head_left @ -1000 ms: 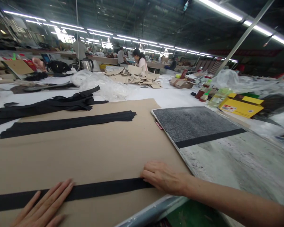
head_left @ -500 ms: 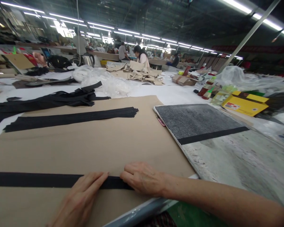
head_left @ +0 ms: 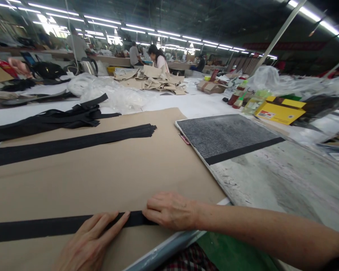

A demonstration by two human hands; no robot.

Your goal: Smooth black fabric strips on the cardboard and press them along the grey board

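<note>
A long black fabric strip [head_left: 42, 228] lies along the near part of a brown paper sheet [head_left: 107, 177]. My left hand [head_left: 92, 239] rests on the strip with fingers stretched out and slightly apart, thumb side toward the right. Close by, my right hand [head_left: 169, 211] has its fingers curled and pinched at the strip's right end, which they partly cover. A short bare stretch of strip shows between the hands. Farther back on the paper lies a flat stack of black strips [head_left: 73, 144], with a tangled heap of black strips [head_left: 53, 121] behind it.
To the right, a grey board [head_left: 260, 180] carries a dark textured pad [head_left: 228, 132] and a black band [head_left: 245, 150]. Beyond are a yellow box [head_left: 281, 110], bottles [head_left: 237, 96], clear plastic [head_left: 113, 94] and beige scraps [head_left: 155, 79]. Several people sit or stand in the background.
The camera view has shifted, so the background sits farther left. My left fingers have spread more on the strip. My right hand stays pinched at the strip's end.
</note>
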